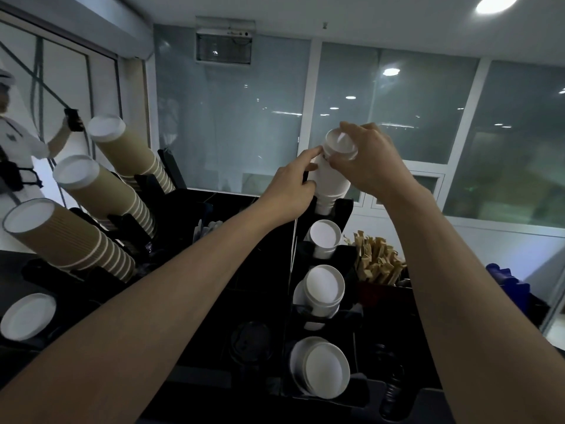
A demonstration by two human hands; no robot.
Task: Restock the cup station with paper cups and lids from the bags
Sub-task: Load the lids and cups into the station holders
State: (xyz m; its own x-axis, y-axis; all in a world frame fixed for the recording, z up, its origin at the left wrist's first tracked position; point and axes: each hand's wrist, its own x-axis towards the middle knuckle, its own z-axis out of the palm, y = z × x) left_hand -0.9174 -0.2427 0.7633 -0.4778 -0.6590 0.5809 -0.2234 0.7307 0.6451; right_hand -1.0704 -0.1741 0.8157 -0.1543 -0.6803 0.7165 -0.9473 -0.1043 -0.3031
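Standing across the lower half, the black cup station [269,270] is showing matte, boxy walls and angled round holders. Leaning out of its left side, three long stacks of brown ribbed paper cups [76,240] are tilting toward the camera, their smooth white bases facing up, and a fourth white base is sitting low at the left edge. Running down the right column, three short stacks of smooth white paper cups [324,289] are resting in their holders. Above them, a taller white cup stack [331,179] is standing in the topmost holder. The right hand [373,160] is curling its fingers around the stack's top cup, while the left hand [293,185] is pinching the stack's side just below. Beside the column, crinkled tan sugar sachets [377,261] are bristling upright.
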